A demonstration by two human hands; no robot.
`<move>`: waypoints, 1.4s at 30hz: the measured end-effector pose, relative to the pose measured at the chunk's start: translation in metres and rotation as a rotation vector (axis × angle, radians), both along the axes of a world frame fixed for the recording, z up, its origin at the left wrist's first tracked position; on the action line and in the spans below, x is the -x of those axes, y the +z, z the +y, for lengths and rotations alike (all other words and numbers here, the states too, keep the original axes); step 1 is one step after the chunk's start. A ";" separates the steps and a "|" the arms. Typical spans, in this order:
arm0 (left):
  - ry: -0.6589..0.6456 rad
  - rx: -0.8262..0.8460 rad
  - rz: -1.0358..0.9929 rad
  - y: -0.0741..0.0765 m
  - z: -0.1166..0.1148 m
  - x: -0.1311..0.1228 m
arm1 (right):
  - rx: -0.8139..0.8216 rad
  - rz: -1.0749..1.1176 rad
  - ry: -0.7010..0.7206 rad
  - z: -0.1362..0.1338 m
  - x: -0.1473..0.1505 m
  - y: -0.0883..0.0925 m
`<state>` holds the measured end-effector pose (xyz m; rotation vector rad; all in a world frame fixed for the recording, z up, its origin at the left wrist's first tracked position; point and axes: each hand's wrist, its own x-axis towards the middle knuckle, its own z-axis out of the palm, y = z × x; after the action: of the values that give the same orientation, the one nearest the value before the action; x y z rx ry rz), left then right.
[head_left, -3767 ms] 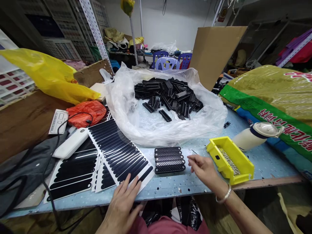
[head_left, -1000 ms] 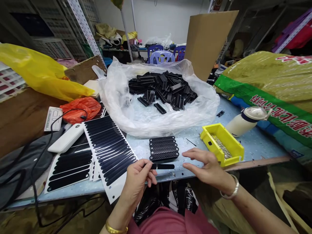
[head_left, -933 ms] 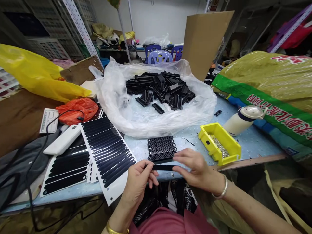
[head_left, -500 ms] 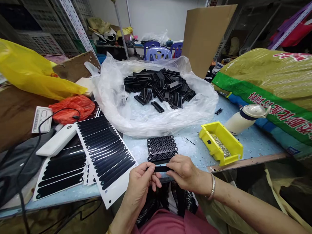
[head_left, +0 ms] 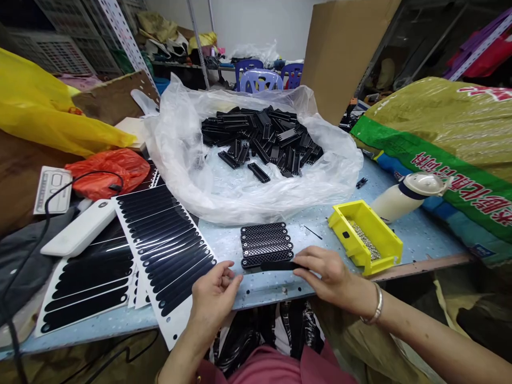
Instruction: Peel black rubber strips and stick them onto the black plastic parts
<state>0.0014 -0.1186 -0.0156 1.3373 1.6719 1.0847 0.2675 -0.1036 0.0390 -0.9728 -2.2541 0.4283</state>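
My right hand (head_left: 328,272) pinches one end of a flat black strip (head_left: 278,265) with a rounded far end. The strip lies level, just in front of a stack of black mesh-patterned bars (head_left: 267,245) with a small round fitting at their ends. To the left, my left hand (head_left: 216,290) holds nothing; its thumb and forefinger are apart. Beside it on the table is a white sheet of black adhesive strips (head_left: 172,245), with more sheets underneath. A thin dark rod (head_left: 313,232) lies beyond my right hand.
A clear plastic bag (head_left: 248,205) lies spread around a heap of black plastic parts (head_left: 272,136). At right are a yellow bin (head_left: 384,245) of small metal pieces, a cream bottle (head_left: 394,201) and a large sack (head_left: 460,138). A white device (head_left: 80,229) rests at left.
My left hand has let go of the black strip and moved left, its fingers parting. My right hand has shifted right with the strip.
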 end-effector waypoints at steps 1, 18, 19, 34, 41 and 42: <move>-0.050 0.007 0.056 -0.003 0.005 0.002 | 0.051 0.026 -0.024 0.005 -0.004 0.000; -0.437 -0.275 0.263 0.000 0.016 0.009 | 0.045 -0.062 -0.003 0.012 0.000 -0.016; -0.455 -0.306 0.275 0.000 0.015 0.010 | 0.038 -0.083 0.004 0.011 0.000 -0.015; -0.388 -0.102 0.119 -0.002 0.015 0.012 | -0.018 -0.109 0.056 0.011 0.020 -0.020; -0.233 0.110 -0.191 -0.006 0.008 0.003 | -0.073 -0.137 0.080 0.015 0.032 -0.020; -0.233 0.115 -0.204 -0.005 0.008 0.003 | -0.081 -0.142 0.082 0.015 0.033 -0.020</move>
<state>-0.0017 -0.1107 -0.0211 1.2668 1.3713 0.9401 0.2342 -0.0883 0.0192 -0.8970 -2.4258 0.3081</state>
